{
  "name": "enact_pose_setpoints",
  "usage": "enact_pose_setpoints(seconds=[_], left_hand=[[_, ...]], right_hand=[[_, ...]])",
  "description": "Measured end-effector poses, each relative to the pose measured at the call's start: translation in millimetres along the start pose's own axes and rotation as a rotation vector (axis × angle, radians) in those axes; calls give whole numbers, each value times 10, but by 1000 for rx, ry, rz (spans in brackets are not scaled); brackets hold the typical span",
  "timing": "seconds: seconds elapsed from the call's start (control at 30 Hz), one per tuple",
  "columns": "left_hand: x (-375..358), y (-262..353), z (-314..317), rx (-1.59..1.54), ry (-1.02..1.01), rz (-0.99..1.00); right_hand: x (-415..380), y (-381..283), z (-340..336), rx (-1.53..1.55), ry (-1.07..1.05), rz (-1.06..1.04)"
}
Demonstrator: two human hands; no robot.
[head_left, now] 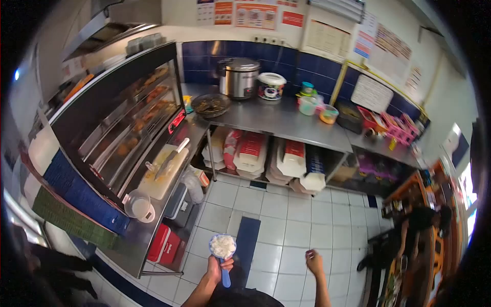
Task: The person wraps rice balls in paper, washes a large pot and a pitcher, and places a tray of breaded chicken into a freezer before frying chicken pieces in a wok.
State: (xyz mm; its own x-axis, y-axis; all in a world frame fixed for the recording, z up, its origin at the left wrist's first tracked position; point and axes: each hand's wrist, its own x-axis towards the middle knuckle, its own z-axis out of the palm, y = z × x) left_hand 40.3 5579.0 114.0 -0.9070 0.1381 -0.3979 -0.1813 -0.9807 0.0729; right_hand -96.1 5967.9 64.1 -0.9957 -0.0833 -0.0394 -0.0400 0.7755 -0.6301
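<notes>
My left hand (214, 268) is closed around a blue scoop (226, 279), whose round bowl is heaped with white rice (223, 245). The scoop is held over the tiled floor, to the right of the steel counter. Out to the right, my right hand (315, 264) is closed, with a small dark red thing (309, 254) showing at its fingers. I cannot make out what that is. Both hands are apart from the counters.
At left, a food warmer (130, 117) stands on a steel counter with a cutting board (163, 174), a knife (174, 156) and a scale (139, 206). Ahead are a rice cooker (239, 77), a pan (210, 105) and tubs. A person in dark clothes (422, 225) is at right.
</notes>
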Motion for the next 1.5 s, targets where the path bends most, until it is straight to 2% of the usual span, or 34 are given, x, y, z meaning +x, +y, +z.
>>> enact_pose_setpoints(seconds=[0.03, 0.07, 0.13, 0.2, 0.3, 0.37, 0.47, 0.5, 0.57, 0.67, 0.77, 0.83, 0.9, 0.93, 1.0, 1.03, 1.1, 1.13, 1.17, 1.2, 1.23, 1.3, 1.33, 1.37, 1.5], left_hand=[[192, 84, -57, -24, -7, 30], [359, 164, -23, -36, -6, 51], [742, 405, 194, -31, 62, 154], [1224, 696, 245, -30, 56, 137], [1962, 1193, 638, 39, 34, 138], [2491, 1529, 1031, -90, 66, 111], [3204, 1978, 1579, 65, 92, 121], [3422, 2131, 1623, 79, 105, 129], [3981, 2383, 1647, 250, -39, 74], [4583, 2608, 2134, 58, -16, 120], [5095, 2756, 2110, -97, 17, 178], [5443, 2871, 2304, -107, -1, 243], [5701, 2939, 2228, 133, 100, 434], [5792, 2964, 2273, -107, -29, 436], [6009, 3010, 2647, -211, 21, 488], [6132, 3024, 2809, -321, 41, 523], [6349, 3102, 3019, -268, 60, 553], [6448, 3124, 3128, -241, 105, 631], [6519, 3145, 3188, -215, 147, 708], [6583, 3233, 2952, -221, 110, 657], [6656, 3294, 2968, -223, 122, 661], [6800, 3385, 3070, -287, 133, 664], [6859, 3435, 3105, -294, 146, 651], [6921, 3499, 3145, -221, 145, 652], [7334, 3766, 3488, -122, 203, 603]], right_hand=[[451, -231, -161, -51, 66, -94], [910, -336, -195, 68, 76, -92], [1725, -628, -228, 22, 120, -106], [2342, -758, -116, 22, 150, -106], [3234, -1136, 30, 41, -10, -210], [3799, -1519, 13, 13, -144, -276], [4969, -1787, 214, 32, -189, -380], [5346, -1997, 214, 59, -208, -357], [6124, -2381, 265, 138, -167, -515], [7464, -2923, 343, 169, -185, -609], [8809, -3562, 394, 192, -229, -622], [9907, -3876, 535, 196, -145, -762], [10739, -4373, 547, 247, -93, -718], [11279, -4532, 673, 185, -7, -765], [12136, -4798, 908, 53, 143, -768], [12432, -4957, 930, -12, 211, -733], [12868, -5211, 969, 48, 198, -549], [13093, -5244, 1116, 53, 176, -540], [13284, -5263, 1264, -111, 313, -507], [13455, -5296, 1374, -276, 455, -475], [13555, -5335, 1414, -275, 443, -474], [13614, -5436, 1322, -490, -22, -318], [13684, -5454, 1296, -511, -141, -292], [13777, -5424, 1282, -452, -197, -243], [13636, -5329, 910, -410, -327, -329]])
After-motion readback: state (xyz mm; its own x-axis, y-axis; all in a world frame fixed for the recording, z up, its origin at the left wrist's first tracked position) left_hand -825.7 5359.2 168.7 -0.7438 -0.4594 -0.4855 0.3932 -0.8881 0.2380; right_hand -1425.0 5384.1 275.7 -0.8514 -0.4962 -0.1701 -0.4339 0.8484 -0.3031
